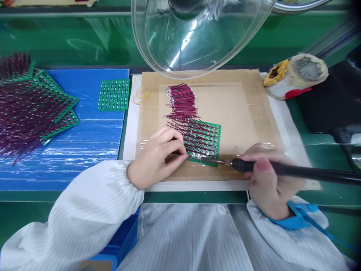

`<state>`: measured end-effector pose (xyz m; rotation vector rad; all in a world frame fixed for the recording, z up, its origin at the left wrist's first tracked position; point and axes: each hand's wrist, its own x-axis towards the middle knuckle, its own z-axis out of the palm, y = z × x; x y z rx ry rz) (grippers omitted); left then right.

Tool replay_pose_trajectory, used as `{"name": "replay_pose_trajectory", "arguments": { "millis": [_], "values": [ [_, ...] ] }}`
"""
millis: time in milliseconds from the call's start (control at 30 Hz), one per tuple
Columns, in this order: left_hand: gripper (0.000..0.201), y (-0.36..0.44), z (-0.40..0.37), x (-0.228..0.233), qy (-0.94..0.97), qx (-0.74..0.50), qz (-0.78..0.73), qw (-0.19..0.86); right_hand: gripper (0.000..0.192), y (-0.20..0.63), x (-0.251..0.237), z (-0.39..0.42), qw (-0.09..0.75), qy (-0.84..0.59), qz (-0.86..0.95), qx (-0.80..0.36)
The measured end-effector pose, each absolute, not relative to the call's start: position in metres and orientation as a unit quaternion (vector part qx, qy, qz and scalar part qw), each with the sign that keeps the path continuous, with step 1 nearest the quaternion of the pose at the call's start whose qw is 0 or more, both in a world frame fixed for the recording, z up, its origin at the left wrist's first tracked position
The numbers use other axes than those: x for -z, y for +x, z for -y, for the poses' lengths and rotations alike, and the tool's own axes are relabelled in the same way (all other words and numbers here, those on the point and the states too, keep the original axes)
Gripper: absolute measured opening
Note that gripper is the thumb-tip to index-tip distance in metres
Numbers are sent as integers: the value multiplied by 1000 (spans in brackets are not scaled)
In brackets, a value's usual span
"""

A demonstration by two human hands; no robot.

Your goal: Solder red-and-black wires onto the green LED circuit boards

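My right hand point(267, 173) is closed round the black handle of a soldering iron point(245, 165). The iron's tip points left, at the near edge of a green circuit board point(214, 141). Rows of dark red wires point(183, 130) stick out leftward from this board. At its near left corner my left hand point(162, 154) pinches a thin red wire point(187, 156), mostly hidden by the fingertips. Just beyond the board lies a bundle of loose red wires point(182, 98) with pale ends. Board and bundle rest on a brown cardboard sheet point(239, 113).
On a blue mat point(93, 150) at left, several wired boards point(36, 105) are piled near a bare green board point(114, 95). Yellow rubber bands point(141, 95) lie beside the cardboard. A clear round shield point(197, 41) overhangs the back. A taped pot point(299, 75) stands back right.
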<state>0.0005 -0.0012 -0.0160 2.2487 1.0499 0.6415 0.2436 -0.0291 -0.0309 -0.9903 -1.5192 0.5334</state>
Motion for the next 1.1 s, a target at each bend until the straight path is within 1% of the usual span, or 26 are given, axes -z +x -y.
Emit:
{"name": "replay_pose_trajectory", "arguments": {
  "millis": [133,333,467,633,833,1033,1100],
  "values": [
    [11,1,1,18,837,-245,-397,285,12,247,32,30,540,-419,692,-233],
    [11,2,3,20,837,-247,-401,278,14,250,33,33,505,-434,702,-252],
    [10,2,3,21,836,-252,-403,276,14,250,33,33,502,-425,713,-242],
    [10,2,2,22,835,-256,-401,277,13,247,34,30,552,-411,696,-205],
    [11,2,3,21,835,-256,-404,274,12,246,33,31,526,-433,695,-232],
    [11,2,3,22,834,-251,-411,270,12,249,33,32,505,-426,719,-218],
    [11,2,5,22,833,-245,-415,270,10,248,33,32,519,-423,714,-204]
  ]
}}
